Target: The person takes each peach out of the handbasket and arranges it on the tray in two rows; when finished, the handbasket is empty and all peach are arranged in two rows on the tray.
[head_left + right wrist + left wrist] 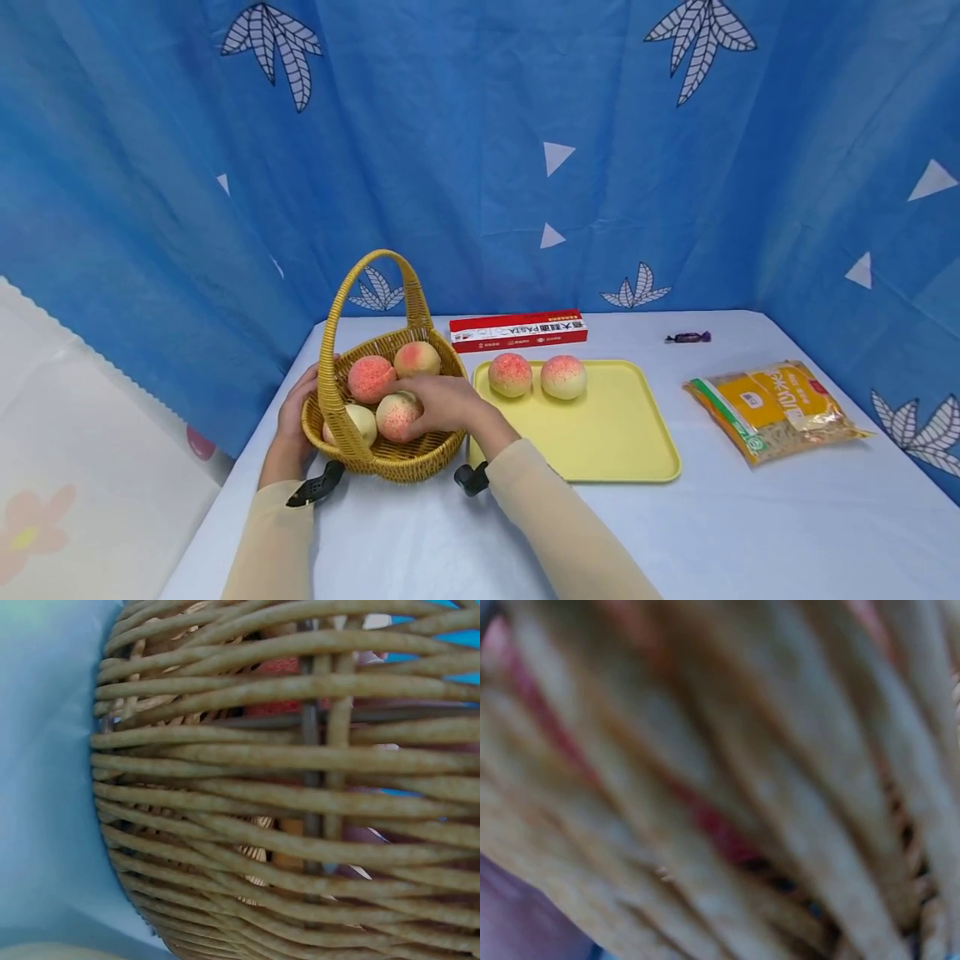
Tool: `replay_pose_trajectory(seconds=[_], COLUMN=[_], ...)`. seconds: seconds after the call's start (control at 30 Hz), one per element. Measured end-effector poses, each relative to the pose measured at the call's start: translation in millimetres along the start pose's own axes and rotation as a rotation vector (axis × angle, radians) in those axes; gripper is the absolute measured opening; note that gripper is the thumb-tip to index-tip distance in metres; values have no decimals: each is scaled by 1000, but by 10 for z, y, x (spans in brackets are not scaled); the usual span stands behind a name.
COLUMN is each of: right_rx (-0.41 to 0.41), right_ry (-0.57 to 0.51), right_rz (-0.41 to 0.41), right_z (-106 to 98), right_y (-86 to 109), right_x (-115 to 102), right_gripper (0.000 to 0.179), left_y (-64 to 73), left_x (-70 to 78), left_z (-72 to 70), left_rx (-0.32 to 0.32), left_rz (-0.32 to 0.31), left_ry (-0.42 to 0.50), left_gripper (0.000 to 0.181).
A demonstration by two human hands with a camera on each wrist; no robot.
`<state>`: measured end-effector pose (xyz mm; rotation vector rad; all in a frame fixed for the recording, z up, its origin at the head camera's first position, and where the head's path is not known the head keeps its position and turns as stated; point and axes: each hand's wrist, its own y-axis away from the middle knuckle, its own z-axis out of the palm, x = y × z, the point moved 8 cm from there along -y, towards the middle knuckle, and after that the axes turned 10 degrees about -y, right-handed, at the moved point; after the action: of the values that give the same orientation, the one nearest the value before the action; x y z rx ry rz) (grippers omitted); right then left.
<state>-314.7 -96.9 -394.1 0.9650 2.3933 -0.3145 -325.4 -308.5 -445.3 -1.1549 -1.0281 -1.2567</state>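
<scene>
A woven wicker basket (420,467) with a tall arched handle stands at the table's left. Holding its left side is my left hand (294,412), partly hidden behind the weave. My right hand (444,402) reaches over the right rim and grips a pale, red-speckled peach (396,418) inside. Around that peach lie a redder peach (371,378), a yellow-pink peach (417,358) and a paler peach (363,422) partly behind the handle. Basket weave (780,772) fills the left wrist view, blurred; the right wrist view shows the basket's outer wall (240,757).
Right of the basket, a yellow tray (615,433) carries two peaches (510,375) near its back left. Behind stands a red pasta box (517,332). A purple-wrapped candy (687,337) and an orange food bag (776,408) lie farther right. Blue curtain (480,167) encloses the table.
</scene>
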Motion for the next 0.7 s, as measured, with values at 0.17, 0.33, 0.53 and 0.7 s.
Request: replay_pose_trajectory(seconds=[0.17, 0.33, 0.53, 0.7], right_rx=[20, 44, 70, 81], right_ry=[29, 38, 65, 79], right_rz=[-1, 1, 7, 11], right_z=[1, -3, -5, 15], right_y=[13, 24, 33, 52], right_x=[-7, -7, -9, -12], right_gripper=[65, 62, 62, 60], left_y=[1, 6, -2, 15], left_x=[-4, -17, -24, -22], left_z=[3, 10, 11, -3], left_rx=[-4, 7, 14, 6], left_rz=[21, 10, 0, 11], left_ry=[5, -23, -32, -22], left_gripper=[47, 51, 52, 51])
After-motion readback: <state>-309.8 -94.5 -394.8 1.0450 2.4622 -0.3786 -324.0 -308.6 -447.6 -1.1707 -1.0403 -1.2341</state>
